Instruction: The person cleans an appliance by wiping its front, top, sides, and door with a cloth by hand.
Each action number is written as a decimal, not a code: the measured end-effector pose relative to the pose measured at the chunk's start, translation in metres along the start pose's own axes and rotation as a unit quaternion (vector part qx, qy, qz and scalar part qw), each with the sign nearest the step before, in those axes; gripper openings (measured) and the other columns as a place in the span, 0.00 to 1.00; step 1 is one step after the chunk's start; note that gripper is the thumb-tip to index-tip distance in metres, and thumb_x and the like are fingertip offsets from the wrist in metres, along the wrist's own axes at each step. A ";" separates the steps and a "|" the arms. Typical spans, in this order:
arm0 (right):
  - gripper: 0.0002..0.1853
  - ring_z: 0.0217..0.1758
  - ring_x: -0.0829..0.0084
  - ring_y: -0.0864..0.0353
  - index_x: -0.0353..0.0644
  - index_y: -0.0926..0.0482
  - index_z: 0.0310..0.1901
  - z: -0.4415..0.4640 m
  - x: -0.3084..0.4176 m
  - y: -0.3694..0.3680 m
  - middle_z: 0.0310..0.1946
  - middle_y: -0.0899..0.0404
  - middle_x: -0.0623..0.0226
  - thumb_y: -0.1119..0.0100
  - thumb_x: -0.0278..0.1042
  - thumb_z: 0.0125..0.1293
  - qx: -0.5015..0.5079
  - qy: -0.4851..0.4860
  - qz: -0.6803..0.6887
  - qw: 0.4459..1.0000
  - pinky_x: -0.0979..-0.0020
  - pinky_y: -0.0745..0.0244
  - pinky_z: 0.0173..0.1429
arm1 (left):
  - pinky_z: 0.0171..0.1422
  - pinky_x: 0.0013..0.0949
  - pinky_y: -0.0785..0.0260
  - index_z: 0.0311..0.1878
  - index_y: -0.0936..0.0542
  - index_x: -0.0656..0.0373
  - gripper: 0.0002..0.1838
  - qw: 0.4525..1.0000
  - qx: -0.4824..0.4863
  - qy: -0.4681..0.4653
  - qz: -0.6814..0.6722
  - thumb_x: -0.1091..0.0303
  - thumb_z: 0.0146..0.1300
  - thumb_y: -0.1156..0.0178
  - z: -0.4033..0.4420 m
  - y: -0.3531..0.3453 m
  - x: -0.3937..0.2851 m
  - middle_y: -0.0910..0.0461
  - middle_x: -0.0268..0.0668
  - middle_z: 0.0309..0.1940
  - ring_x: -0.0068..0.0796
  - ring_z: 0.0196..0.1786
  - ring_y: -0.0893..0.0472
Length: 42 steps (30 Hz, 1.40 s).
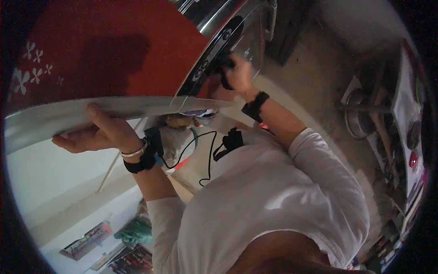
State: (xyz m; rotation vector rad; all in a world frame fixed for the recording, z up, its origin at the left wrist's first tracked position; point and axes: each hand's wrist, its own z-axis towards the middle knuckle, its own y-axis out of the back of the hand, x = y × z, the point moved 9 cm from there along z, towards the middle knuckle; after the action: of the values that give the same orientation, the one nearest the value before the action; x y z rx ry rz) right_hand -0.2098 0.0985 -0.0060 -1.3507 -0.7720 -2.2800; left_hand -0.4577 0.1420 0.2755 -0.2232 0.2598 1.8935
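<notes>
A red flower-printed appliance at ten o'clock meets the loosely spread left hand, at nine, along its silver edge, while the right hand, at twelve, seemingly grips a dark blurred item, work apparently underway, remainder unclear.

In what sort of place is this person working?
Probably a home, perhaps its kitchen, though the dim view leaves doubt. The red panel with white flower prints and the dark control strip beside it suggest a household appliance; at the right is what looks like a round metal pan.
</notes>
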 end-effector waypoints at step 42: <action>0.13 0.39 0.54 0.23 0.36 0.24 0.38 0.114 -0.070 0.112 0.33 0.22 0.50 0.47 0.24 0.48 -0.321 -0.155 -0.065 0.932 0.65 0.30 0.44 | 0.66 0.45 0.53 0.63 0.52 0.70 0.45 0.987 -0.008 -0.019 0.160 0.50 0.54 0.40 0.003 -0.003 -0.016 0.51 0.53 0.60 0.44 0.63 0.47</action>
State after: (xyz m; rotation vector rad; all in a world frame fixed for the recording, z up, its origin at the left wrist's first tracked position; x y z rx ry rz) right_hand -0.0363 0.0864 0.0053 -2.0315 -0.1843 -2.5773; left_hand -0.4500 0.1289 0.2824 -0.1632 0.2662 2.2158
